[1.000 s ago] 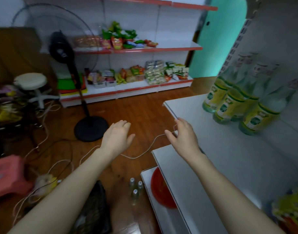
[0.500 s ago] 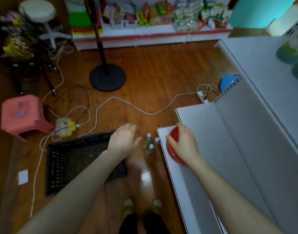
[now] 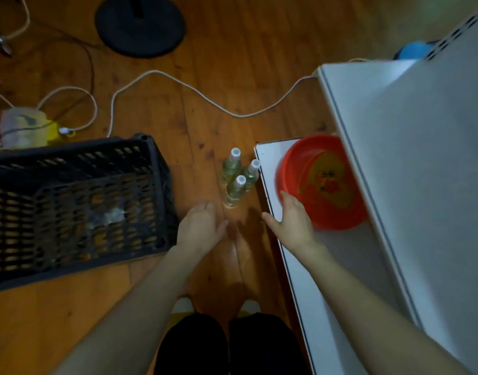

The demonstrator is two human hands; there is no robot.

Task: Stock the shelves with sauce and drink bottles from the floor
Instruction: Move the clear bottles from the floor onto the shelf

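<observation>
Three clear drink bottles (image 3: 236,177) with white caps stand upright in a tight cluster on the wooden floor, just left of the white bottom shelf (image 3: 308,288). My left hand (image 3: 200,230) hovers open just below and left of them, holding nothing. My right hand (image 3: 293,220) is open too, spread over the shelf's front edge beside a red plastic basin (image 3: 321,182) that sits on that shelf. Neither hand touches a bottle.
A black plastic crate (image 3: 72,204) lies on the floor at the left. A white cable (image 3: 194,90) snakes across the boards toward a yellow power strip (image 3: 26,127). A fan's black round base (image 3: 140,23) stands at the top. A higher white shelf (image 3: 421,171) overhangs on the right.
My view has tipped from the shelves across the room down to the floor. Both hands have dropped lower and now hang near the three bottles.
</observation>
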